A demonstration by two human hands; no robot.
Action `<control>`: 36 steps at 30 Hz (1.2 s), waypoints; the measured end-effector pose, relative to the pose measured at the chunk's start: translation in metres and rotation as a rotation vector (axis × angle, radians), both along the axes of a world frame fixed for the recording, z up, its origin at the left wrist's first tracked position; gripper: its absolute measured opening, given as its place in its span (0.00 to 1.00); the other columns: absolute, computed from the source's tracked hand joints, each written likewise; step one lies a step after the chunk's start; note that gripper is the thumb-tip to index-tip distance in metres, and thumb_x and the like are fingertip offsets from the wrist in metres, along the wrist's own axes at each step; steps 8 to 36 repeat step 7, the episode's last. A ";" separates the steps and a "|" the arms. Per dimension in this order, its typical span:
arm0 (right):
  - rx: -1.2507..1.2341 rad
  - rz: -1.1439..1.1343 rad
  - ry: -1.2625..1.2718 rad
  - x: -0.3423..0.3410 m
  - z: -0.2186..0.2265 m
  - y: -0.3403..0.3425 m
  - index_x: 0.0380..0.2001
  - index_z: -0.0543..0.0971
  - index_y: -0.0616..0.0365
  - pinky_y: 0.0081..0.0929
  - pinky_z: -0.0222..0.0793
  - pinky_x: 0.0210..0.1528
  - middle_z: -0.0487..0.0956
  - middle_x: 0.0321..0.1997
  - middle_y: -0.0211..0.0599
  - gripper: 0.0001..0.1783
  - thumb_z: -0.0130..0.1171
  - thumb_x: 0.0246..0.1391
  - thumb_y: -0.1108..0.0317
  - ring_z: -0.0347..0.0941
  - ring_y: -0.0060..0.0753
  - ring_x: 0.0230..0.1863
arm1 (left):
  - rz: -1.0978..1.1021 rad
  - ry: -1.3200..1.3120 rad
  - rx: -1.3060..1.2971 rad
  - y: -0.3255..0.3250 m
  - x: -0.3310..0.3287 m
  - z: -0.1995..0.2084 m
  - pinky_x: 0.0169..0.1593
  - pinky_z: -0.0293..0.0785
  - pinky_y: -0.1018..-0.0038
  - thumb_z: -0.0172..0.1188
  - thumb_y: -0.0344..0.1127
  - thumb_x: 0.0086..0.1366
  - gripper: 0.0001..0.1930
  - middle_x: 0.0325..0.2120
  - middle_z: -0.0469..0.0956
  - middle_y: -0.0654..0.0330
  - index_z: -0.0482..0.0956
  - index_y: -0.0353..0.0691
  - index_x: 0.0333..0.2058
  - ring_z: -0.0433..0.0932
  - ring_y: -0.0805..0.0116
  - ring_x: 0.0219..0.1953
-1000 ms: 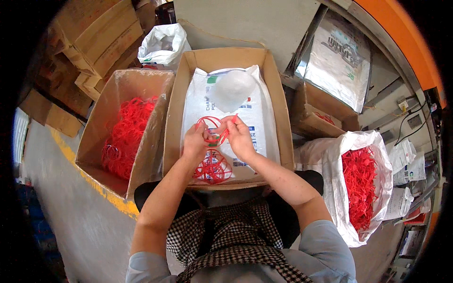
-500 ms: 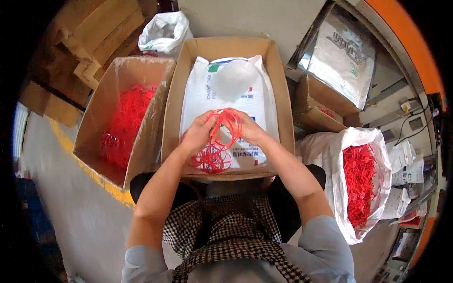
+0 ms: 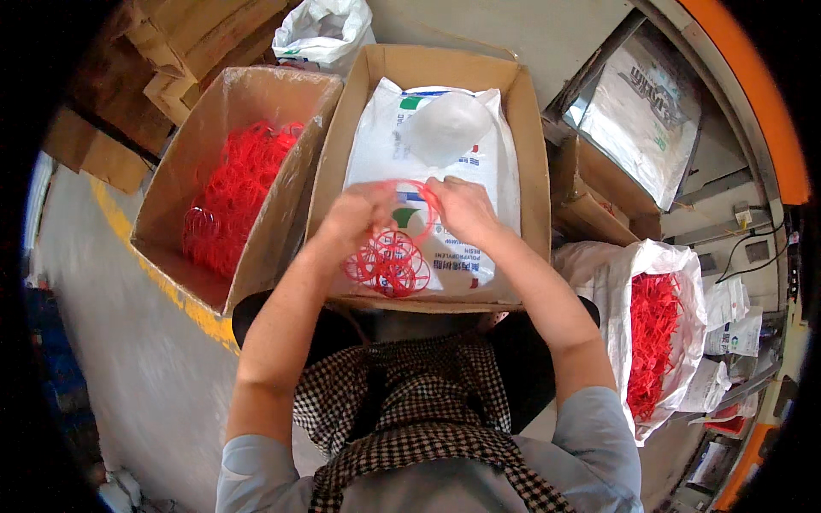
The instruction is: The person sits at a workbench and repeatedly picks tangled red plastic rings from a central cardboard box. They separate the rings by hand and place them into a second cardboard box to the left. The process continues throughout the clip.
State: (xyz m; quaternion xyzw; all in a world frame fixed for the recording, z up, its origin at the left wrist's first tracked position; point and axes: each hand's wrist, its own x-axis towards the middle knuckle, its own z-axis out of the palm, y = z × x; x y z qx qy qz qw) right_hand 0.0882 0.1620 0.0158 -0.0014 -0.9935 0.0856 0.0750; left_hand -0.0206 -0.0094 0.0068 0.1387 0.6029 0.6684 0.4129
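Thin red plastic rings [image 3: 425, 224] stretch between my two hands, above a white sack with printing [image 3: 479, 184]. My right hand [image 3: 464, 208] pinches their right side, fingers closed. My left hand [image 3: 361, 212] is curled at the opposite side, where a red strand runs to its fingers; motion blurs it a little. Just below my left hand, a loose heap of similar red rings [image 3: 389, 267] lies on the sack. The sack lies in an open cardboard box [image 3: 534, 214] in front of me. A translucent whitish, rounded piece [image 3: 446, 128] rests on the sack's far part.
Left of me stands a cardboard box [image 3: 278, 235] with many tangled red rings [image 3: 239, 188]. A white woven sack [image 3: 691, 342] of red plastic pieces [image 3: 654, 342] stands at the right. Behind are another white sack [image 3: 321, 38] and a smaller carton [image 3: 590, 192].
My hands have moved apart, stretching the rings between them; my left hand shifted left. The boxes and sacks appear slightly shifted in the view.
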 end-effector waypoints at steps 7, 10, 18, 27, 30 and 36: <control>0.027 -0.289 -0.523 -0.035 -0.126 0.031 0.39 0.75 0.58 0.42 0.69 0.43 0.78 0.36 0.49 0.24 0.51 0.51 0.47 0.75 0.48 0.41 | 0.696 0.283 0.209 -0.021 -0.011 0.033 0.18 0.64 0.81 0.57 0.33 0.54 0.09 0.16 0.70 0.64 0.76 0.32 0.31 0.68 0.77 0.16; 0.027 -0.289 -0.523 -0.035 -0.126 0.031 0.39 0.75 0.58 0.42 0.69 0.43 0.78 0.36 0.49 0.24 0.51 0.51 0.47 0.75 0.48 0.41 | 0.696 0.283 0.209 -0.021 -0.011 0.033 0.18 0.64 0.81 0.57 0.33 0.54 0.09 0.16 0.70 0.64 0.76 0.32 0.31 0.68 0.77 0.16; 0.027 -0.289 -0.523 -0.035 -0.126 0.031 0.39 0.75 0.58 0.42 0.69 0.43 0.78 0.36 0.49 0.24 0.51 0.51 0.47 0.75 0.48 0.41 | 0.696 0.283 0.209 -0.021 -0.011 0.033 0.18 0.64 0.81 0.57 0.33 0.54 0.09 0.16 0.70 0.64 0.76 0.32 0.31 0.68 0.77 0.16; 0.027 -0.289 -0.523 -0.035 -0.126 0.031 0.39 0.75 0.58 0.42 0.69 0.43 0.78 0.36 0.49 0.24 0.51 0.51 0.47 0.75 0.48 0.41 | 0.696 0.283 0.209 -0.021 -0.011 0.033 0.18 0.64 0.81 0.57 0.33 0.54 0.09 0.16 0.70 0.64 0.76 0.32 0.31 0.68 0.77 0.16; 0.027 -0.289 -0.523 -0.035 -0.126 0.031 0.39 0.75 0.58 0.42 0.69 0.43 0.78 0.36 0.49 0.24 0.51 0.51 0.47 0.75 0.48 0.41 | 0.696 0.283 0.209 -0.021 -0.011 0.033 0.18 0.64 0.81 0.57 0.33 0.54 0.09 0.16 0.70 0.64 0.76 0.32 0.31 0.68 0.77 0.16; 0.027 -0.289 -0.523 -0.035 -0.126 0.031 0.39 0.75 0.58 0.42 0.69 0.43 0.78 0.36 0.49 0.24 0.51 0.51 0.47 0.75 0.48 0.41 | 0.696 0.283 0.209 -0.021 -0.011 0.033 0.18 0.64 0.81 0.57 0.33 0.54 0.09 0.16 0.70 0.64 0.76 0.32 0.31 0.68 0.77 0.16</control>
